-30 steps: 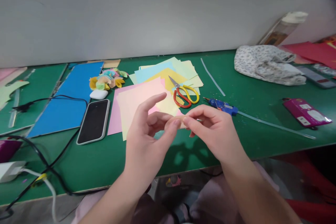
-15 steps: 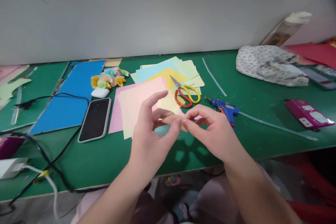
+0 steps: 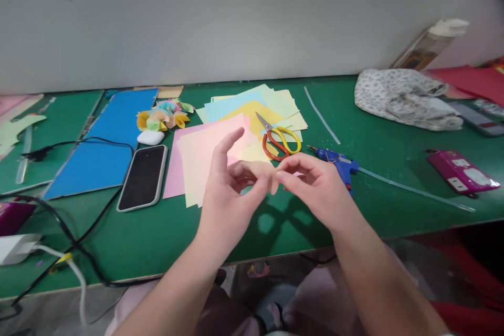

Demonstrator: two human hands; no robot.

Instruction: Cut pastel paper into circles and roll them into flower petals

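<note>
Between my two hands is a small peach-coloured piece of paper, curled and partly hidden by fingers. My left hand pinches it with thumb and fingers, its index finger raised. At the paper's right end, my right hand grips with thumb and fingertips. Both hands hover above the front of the green table. Just beyond them lie scissors with red and yellow handles, on pastel paper sheets. A blue glue gun with a long glue stick rests beside my right hand.
Left of the sheets are a phone, a white case, paper flowers and a blue board. Black cables cross the left side. A purple power strip and patterned cloth lie right; a loose glue stick lies behind.
The peach paper has turned in my fingers, and more of it shows above my left thumb. My left index finger has lifted slightly. Both hands keep their hold.
</note>
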